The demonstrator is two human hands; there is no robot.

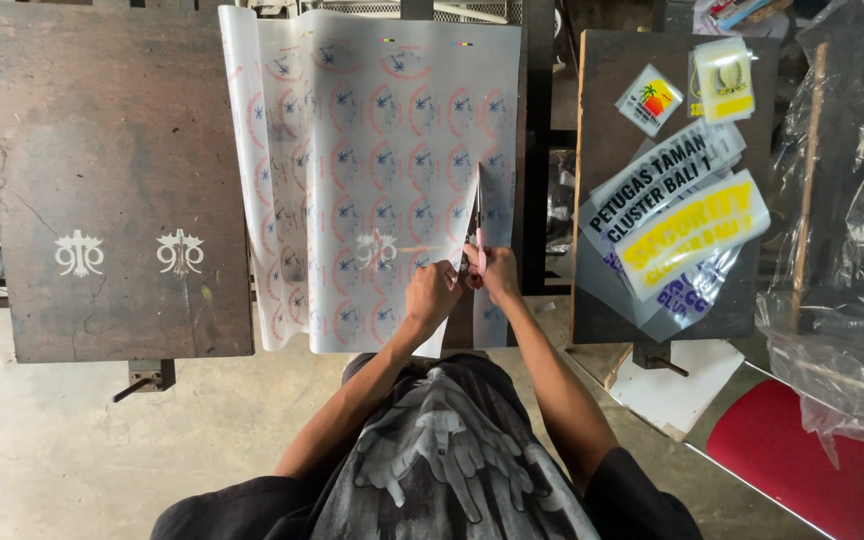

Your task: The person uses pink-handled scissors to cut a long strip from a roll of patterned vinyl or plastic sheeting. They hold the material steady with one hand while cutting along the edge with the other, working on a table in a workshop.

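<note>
I see a large translucent printed sheet (pixel 372 150) spread over the middle dark tabletop (pixel 537 120), covered in rows of small round red-and-blue emblems. Its long axis runs away from the person, top edge at the far side of the tabletop, near edge hanging toward the person's body. A cut runs up from the near edge on the right part of the sheet, parallel to that long axis, and splits off a narrow right strip.

Scissors (pixel 476 250) sit in that cut, blades pointing away from the person along the sheet's length, tips toward the far edge. I can't make out how far the blades are parted; they look nearly together.

Right hand (pixel 498 272): fingers curled tight around the scissor handles, clamped on them. Left hand (pixel 432 293): fingers folded down on the sheet just left of the cut, pinching or pressing it; I can't tell which. The two hands nearly touch.

Left tabletop (pixel 112 180): dark, worn, two pale ornaments painted on it, well apart from the hands.

Right tabletop (pixel 602 80): a pile of printed transfers (pixel 677 215), one with yellow lettering on top, and two small square stickers (pixel 692 85) at the far side.
</note>
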